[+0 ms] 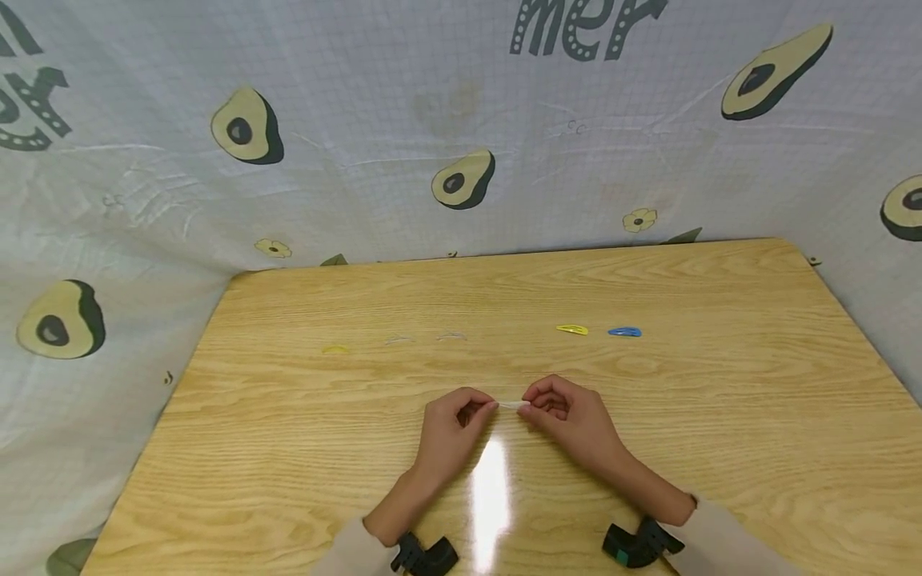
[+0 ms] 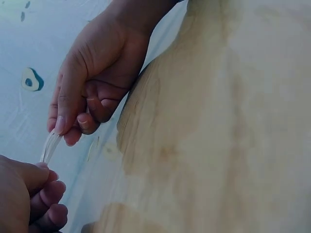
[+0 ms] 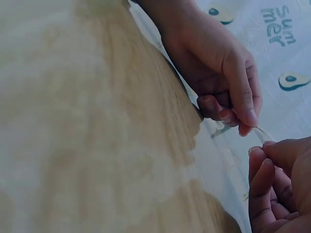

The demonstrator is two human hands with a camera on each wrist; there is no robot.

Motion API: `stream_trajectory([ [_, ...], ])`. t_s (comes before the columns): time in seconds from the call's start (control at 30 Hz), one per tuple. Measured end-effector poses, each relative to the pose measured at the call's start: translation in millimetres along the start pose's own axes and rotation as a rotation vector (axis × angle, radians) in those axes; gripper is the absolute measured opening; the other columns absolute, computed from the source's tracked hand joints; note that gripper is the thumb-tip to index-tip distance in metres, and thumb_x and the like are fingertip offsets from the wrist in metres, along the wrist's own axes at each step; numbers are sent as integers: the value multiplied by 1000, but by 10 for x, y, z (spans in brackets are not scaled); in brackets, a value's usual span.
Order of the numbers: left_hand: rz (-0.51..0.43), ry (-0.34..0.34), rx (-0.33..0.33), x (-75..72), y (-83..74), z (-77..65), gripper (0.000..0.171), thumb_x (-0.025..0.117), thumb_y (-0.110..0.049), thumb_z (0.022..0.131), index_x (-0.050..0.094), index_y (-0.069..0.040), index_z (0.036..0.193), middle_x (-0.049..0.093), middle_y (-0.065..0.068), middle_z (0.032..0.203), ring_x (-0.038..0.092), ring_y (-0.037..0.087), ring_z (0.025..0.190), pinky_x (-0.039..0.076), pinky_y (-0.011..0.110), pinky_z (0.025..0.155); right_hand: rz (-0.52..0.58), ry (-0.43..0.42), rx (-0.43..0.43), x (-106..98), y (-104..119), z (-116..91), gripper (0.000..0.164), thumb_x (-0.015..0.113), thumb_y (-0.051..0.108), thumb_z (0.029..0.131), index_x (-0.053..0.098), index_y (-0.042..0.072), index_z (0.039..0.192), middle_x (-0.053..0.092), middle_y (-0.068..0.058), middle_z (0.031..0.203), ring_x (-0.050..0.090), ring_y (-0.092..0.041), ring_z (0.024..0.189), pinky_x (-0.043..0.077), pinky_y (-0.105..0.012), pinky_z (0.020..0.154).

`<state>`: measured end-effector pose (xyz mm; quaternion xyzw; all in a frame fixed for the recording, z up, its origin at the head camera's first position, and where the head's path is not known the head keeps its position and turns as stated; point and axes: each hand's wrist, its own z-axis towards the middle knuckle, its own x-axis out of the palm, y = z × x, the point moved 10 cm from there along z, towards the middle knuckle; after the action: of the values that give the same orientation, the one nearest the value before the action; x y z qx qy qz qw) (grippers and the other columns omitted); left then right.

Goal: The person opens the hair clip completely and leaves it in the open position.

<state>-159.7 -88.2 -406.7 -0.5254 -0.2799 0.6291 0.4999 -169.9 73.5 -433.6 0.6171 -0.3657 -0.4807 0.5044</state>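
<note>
Between my two hands a small whitish hair clip is held level above the table. My left hand pinches its left end between thumb and index finger. Thumb and fingertips of my right hand grip the other end, the remaining fingers curled in. In the left wrist view the clip shows as a narrow, slightly curved pale strip spanning both sets of fingertips. The right wrist view shows only a short part of the clip; fingers hide its ends.
Farther back on the wooden table lie a yellow snap clip and a blue one. Toward the left are a thin yellow curved piece and two pale ones, too faint to make out. An avocado-print sheet hangs behind.
</note>
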Motion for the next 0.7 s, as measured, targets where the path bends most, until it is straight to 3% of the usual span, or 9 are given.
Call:
stream_trajectory([
  [0.2, 4, 38, -4, 15, -40, -93, 7, 69, -9, 89, 71, -3, 87, 67, -2, 75, 50, 5, 57, 43, 22, 50, 20, 26, 32, 44, 33, -104, 17, 73, 24, 86, 65, 11, 95, 67, -2, 82, 64, -18, 68, 51, -26, 57],
  [0.43, -3, 82, -1, 81, -78, -149, 3, 66, 6, 86, 67, 4, 83, 66, 8, 71, 47, 10, 53, 42, 23, 47, 25, 32, 49, 52, 164, -180, 11, 71, 8, 87, 64, 5, 95, 66, -6, 83, 64, -19, 70, 51, -24, 58],
  [0.57, 11, 67, 29, 74, -69, -157, 6, 67, 2, 87, 66, 5, 82, 66, 7, 71, 47, 8, 53, 42, 23, 46, 25, 36, 53, 61, 111, -169, 12, 73, 13, 86, 65, 8, 95, 67, -3, 83, 64, -19, 72, 51, -25, 59],
  [0.7, 22, 45, 47, 46, -72, -157, 6, 68, -5, 88, 68, -1, 83, 65, 0, 71, 46, 5, 53, 42, 22, 46, 20, 32, 51, 63, 3, -140, 16, 75, 22, 84, 66, 13, 92, 67, 0, 81, 64, -18, 71, 52, -26, 59],
])
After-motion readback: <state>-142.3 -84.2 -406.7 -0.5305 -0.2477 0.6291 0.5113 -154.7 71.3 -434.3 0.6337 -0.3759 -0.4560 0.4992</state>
